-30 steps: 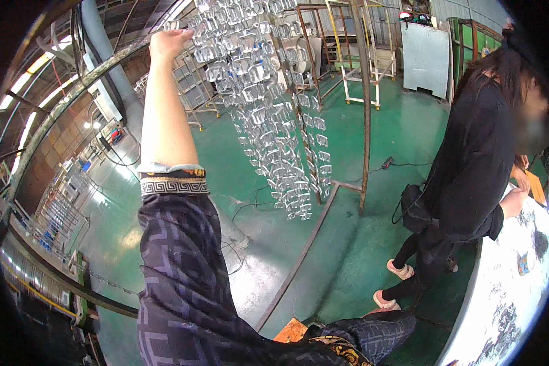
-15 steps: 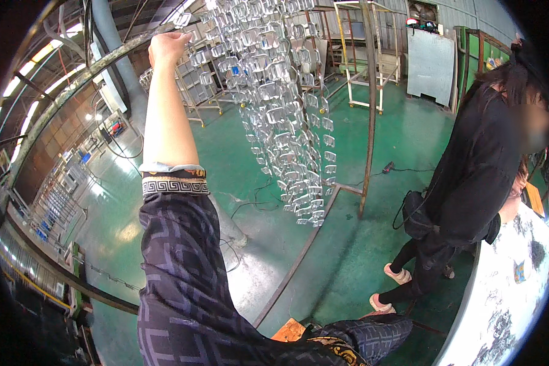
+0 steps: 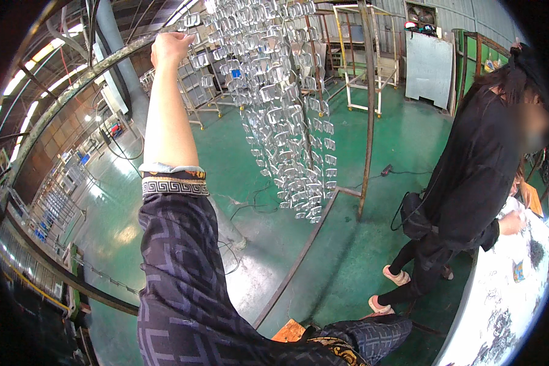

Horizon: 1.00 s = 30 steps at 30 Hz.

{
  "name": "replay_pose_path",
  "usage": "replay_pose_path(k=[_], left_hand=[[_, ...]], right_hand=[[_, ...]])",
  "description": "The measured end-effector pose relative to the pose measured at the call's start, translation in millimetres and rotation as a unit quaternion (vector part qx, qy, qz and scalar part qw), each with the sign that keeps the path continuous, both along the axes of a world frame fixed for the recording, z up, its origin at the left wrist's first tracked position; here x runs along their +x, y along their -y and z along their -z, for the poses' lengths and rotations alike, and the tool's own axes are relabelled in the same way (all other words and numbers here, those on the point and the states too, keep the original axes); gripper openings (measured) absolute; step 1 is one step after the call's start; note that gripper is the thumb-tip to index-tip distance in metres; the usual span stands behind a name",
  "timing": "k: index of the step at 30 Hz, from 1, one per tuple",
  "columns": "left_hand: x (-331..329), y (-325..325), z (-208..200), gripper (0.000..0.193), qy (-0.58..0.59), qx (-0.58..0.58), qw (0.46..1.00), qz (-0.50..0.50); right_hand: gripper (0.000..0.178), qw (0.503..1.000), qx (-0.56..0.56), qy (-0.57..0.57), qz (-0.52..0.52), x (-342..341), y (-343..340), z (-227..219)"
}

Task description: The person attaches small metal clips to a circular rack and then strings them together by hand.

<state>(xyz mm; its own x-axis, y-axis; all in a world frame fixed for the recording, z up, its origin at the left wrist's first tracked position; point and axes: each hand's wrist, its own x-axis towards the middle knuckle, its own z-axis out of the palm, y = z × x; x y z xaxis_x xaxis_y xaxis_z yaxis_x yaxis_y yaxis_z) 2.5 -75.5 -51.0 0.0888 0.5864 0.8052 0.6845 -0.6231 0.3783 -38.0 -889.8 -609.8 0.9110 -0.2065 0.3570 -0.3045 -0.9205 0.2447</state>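
Note:
My left hand point(image 3: 172, 49) is raised at the upper left, arm stretched up in a dark patterned sleeve point(image 3: 180, 256). Its fingers are pinched together at the upper edge of the hanging rows, beside the rusty frame bar point(image 3: 119, 55). Whatever lies between the fingertips is too small to make out. Just right of the hand, many small shiny clip-like pieces point(image 3: 274, 91) hang in long strands and taper downward. One such piece point(image 3: 191, 20) is right above the fingertips. My right hand is out of view.
A person in black point(image 3: 470, 165) stands at right, one hand point(image 3: 511, 222) over a white table point(image 3: 470, 323) strewn with dark bits. A rusty upright point(image 3: 371, 122) and low floor bar point(image 3: 293, 268) border the strands. Behind stand a white wheeled rack point(image 3: 363, 100) and grey panel point(image 3: 429, 70).
The hanging strands have shifted slightly. My left hand stays raised, moved a little to the right. The co-worker's hand has come out over the white table.

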Motion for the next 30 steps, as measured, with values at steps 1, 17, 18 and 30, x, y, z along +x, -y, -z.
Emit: replay_pose_path(k=[1, 17, 18, 30], left_hand=[[1, 3, -1, 0.035, -0.002, -0.005, 1.000, 0.001], [7, -6, -3, 0.033, -0.001, -0.023, 1.000, -0.004], [8, -7, -2, 0.034, 0.000, -0.021, 1.000, 0.001], [5, -41, -7, 0.037, 0.034, -0.045, 0.997, 0.056]], right_hand=[[0.063, 1.000, 0.000, -0.001, 0.001, 0, 0, 0], [0.062, 1.000, 0.008, 0.013, -0.006, 4, 1, 1], [0.062, 1.000, 0.008, 0.011, -0.006, 4, 1, 1], [0.060, 0.999, -0.020, 0.031, -0.015, 3, 2, 4]])
